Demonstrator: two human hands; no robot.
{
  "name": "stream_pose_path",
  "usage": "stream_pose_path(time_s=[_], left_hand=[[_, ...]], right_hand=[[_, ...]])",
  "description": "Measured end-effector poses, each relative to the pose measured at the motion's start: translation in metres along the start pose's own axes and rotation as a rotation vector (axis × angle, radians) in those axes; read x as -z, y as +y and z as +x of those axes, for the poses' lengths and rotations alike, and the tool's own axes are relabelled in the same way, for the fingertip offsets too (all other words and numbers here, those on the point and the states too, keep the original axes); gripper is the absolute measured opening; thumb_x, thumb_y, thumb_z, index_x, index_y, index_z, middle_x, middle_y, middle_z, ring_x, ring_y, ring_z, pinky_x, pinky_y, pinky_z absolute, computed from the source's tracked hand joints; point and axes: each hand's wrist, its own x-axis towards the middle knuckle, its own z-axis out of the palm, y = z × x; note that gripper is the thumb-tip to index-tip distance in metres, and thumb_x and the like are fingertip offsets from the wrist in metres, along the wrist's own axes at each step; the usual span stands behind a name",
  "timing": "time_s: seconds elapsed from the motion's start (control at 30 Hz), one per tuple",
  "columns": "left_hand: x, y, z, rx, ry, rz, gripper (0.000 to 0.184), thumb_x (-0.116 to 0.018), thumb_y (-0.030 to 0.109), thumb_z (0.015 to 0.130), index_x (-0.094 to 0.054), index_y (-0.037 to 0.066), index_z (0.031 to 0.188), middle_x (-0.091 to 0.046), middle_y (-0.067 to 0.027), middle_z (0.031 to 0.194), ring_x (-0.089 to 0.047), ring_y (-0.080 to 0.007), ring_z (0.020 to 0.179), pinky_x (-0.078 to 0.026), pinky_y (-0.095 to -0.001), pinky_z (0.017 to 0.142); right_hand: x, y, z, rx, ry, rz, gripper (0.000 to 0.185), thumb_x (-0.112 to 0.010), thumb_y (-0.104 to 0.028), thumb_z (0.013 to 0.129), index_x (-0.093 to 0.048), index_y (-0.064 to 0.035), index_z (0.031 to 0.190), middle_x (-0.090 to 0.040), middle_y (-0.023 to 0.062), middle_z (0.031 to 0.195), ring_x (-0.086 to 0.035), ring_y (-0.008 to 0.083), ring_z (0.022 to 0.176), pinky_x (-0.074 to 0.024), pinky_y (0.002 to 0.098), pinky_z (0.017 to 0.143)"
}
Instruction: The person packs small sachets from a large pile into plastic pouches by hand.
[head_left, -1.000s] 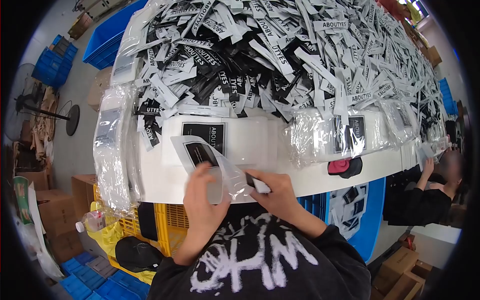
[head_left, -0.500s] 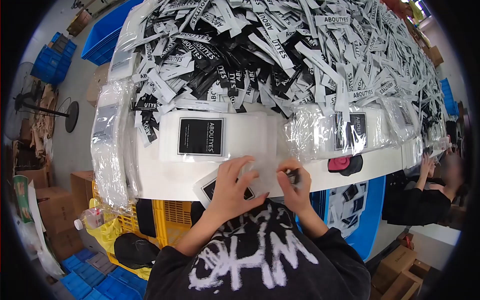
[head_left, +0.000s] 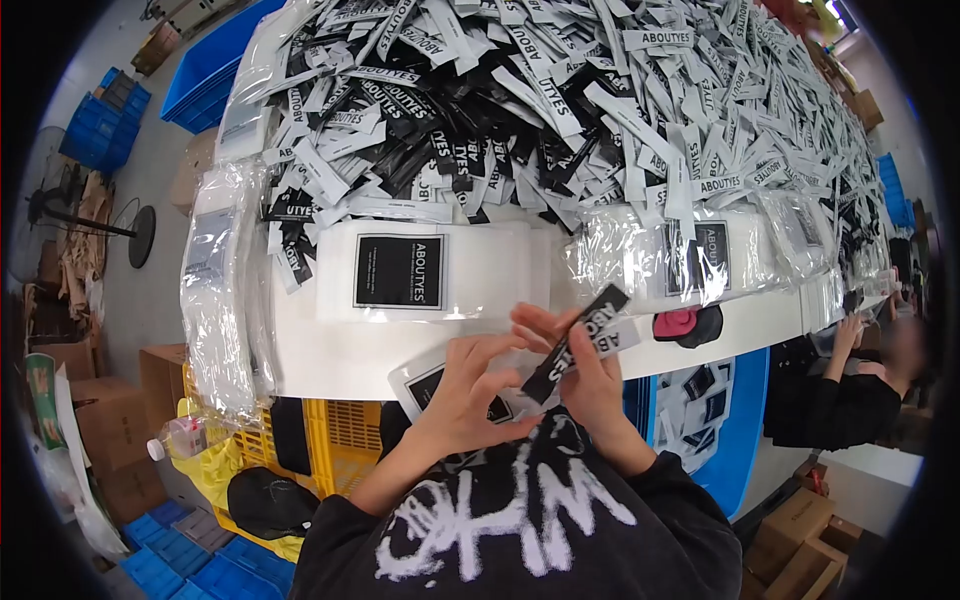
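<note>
The black sachet (head_left: 578, 342) and white sachet (head_left: 617, 338) look light and slim, best pinched mid-length; the bag (head_left: 423, 386) looks thin, slippery and floppy, easier by its rim. The right hand (head_left: 598, 392) has its fingers closed on both sachets; the left hand (head_left: 462, 398) curls half-open over the bag at the surface's (head_left: 330, 372) edge, its grip unclear. Half a second earlier, the sachets were bunched; now they show fanned out.
</note>
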Motion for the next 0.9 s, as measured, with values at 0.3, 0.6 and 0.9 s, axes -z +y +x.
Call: stream_pose_path(time_s=[0.3, 0.6, 0.9], left_hand=[[0.000, 0.006, -0.001, 0.010, 0.042, 0.055, 0.068, -0.084, 0.011, 0.054, -0.038, 0.016, 0.105, -0.048, -0.0156, 0.121, -0.045, -0.0337, 0.106, -0.037, -0.0432, 0.087], [0.002, 0.004, 0.000, 0.025, 0.056, 0.035, 0.062, -0.079, 0.015, 0.058, -0.041, 0.014, 0.106, -0.046, -0.0139, 0.125, -0.044, -0.0347, 0.108, -0.033, -0.0442, 0.088], [0.002, 0.006, 0.009, 0.083, 0.185, -0.056, 0.074, -0.080, 0.019, 0.062, -0.043, 0.014, 0.125, -0.048, -0.0135, 0.126, -0.045, -0.0361, 0.112, -0.034, -0.0437, 0.090]], right_hand=[[-0.006, -0.001, -0.008, 0.008, 0.111, -0.202, 0.015, -0.041, -0.007, 0.097, -0.042, -0.0021, 0.111, -0.052, 0.0251, 0.122, -0.056, 0.0358, 0.110, -0.0425, 0.0493, 0.098], [-0.003, 0.010, -0.007, 0.354, 0.137, -0.150, 0.010, -0.036, -0.007, 0.098, -0.038, -0.0016, 0.106, -0.053, 0.0278, 0.120, -0.053, 0.0322, 0.115, -0.0416, 0.0407, 0.099], [0.001, 0.002, -0.005, -0.086, 0.015, -0.147, 0.017, -0.047, -0.005, 0.094, -0.049, -0.0005, 0.110, -0.055, 0.0200, 0.123, -0.052, 0.0200, 0.114, -0.0404, 0.0292, 0.095]])
